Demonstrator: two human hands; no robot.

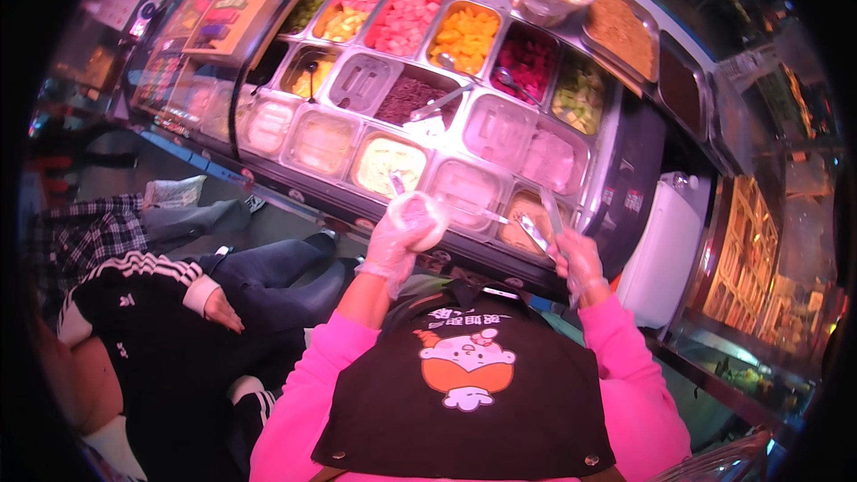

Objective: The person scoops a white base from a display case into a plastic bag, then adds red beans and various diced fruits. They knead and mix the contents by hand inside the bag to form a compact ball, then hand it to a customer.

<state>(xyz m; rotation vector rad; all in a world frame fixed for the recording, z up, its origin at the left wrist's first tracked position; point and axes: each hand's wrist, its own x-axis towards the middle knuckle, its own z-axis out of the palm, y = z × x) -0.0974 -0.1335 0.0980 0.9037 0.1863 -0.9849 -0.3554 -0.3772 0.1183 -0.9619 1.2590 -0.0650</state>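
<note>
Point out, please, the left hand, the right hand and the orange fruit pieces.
Left hand (391, 245): head view, middle of the hand.
Right hand (580, 262): head view, middle of the hand.
Orange fruit pieces (470, 32): head view, middle of the heap.

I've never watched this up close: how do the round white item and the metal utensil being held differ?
The white item is round; the metal utensil is long and narrow. The white item looks pinkish in its middle; the metal utensil is grey. The left hand holds the white item, the right hand the metal utensil. Both are handheld.
</note>
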